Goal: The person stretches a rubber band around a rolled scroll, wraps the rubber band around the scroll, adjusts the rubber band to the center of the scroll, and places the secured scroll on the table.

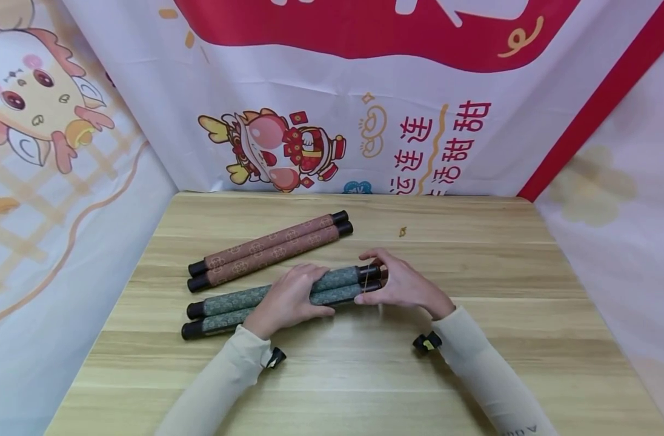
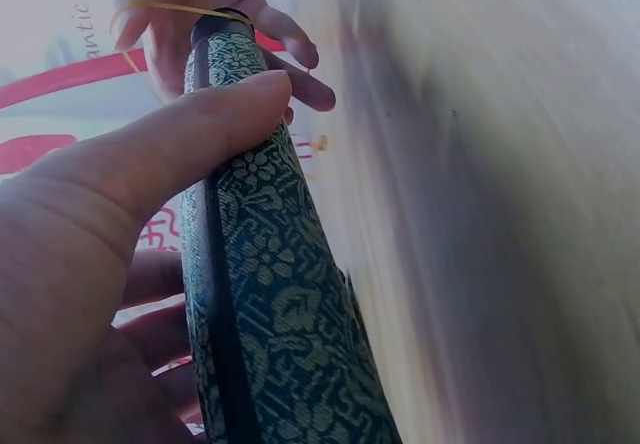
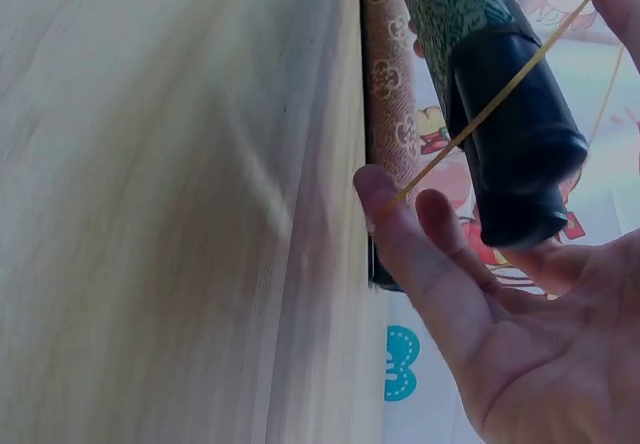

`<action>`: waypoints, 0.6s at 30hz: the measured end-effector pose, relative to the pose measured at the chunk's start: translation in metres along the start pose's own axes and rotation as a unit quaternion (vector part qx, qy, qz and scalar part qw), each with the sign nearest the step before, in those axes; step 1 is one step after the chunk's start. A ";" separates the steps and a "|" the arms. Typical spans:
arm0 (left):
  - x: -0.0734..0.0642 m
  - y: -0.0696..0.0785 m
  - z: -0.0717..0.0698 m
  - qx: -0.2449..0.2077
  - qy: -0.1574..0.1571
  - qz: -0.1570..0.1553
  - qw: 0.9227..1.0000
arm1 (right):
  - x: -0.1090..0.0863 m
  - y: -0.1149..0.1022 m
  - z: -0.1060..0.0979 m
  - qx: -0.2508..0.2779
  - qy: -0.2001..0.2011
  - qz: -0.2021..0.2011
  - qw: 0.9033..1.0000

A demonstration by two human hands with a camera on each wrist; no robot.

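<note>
Two green patterned scrolls (image 1: 234,300) with black end knobs lie side by side. My left hand (image 1: 291,297) grips them around the middle, its thumb along the near side. At their right end, my right hand (image 1: 400,284) holds a thin yellowish rubber band (image 3: 500,96) stretched between thumb and finger. The band crosses the black knobs (image 3: 520,114), which stand off the tabletop in the right wrist view. In the left wrist view, the green cloth (image 2: 280,274) shows under my left thumb.
Behind the green pair, two reddish-brown scrolls (image 1: 272,248) with black ends lie together on the wooden table (image 1: 474,375). A small crumpled yellowish piece (image 1: 402,231) lies farther back on the right. Printed cloth walls (image 1: 163,97) enclose the table's back and sides.
</note>
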State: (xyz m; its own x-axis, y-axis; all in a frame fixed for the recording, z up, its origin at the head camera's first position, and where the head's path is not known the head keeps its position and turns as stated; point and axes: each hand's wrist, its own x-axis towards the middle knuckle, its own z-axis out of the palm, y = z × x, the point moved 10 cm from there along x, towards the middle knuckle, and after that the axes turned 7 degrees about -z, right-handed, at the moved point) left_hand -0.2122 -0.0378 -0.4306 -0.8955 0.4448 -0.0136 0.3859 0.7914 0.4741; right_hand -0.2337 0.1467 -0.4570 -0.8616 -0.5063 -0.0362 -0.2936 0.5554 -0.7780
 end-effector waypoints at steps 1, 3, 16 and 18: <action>0.000 0.001 -0.001 -0.002 0.001 0.002 1.000 | 0.001 -0.002 0.001 0.008 -0.001 -0.002 1.000; 0.000 0.003 -0.002 -0.006 0.003 0.003 1.000 | 0.002 -0.004 0.001 0.026 -0.001 -0.004 1.000; 0.002 0.011 -0.005 -0.018 0.021 0.002 1.000 | 0.008 -0.002 0.001 0.116 0.043 0.033 0.992; 0.002 0.011 -0.004 -0.022 0.023 0.002 1.000 | 0.007 -0.003 0.002 0.126 0.047 0.037 0.990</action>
State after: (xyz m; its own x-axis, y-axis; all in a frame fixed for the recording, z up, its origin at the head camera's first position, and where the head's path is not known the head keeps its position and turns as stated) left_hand -0.2106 -0.0297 -0.4213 -0.9033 0.4280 0.0279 0.3808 0.7703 0.5116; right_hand -0.2381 0.1399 -0.4561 -0.9152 -0.3999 -0.0498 -0.1260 0.4013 -0.9073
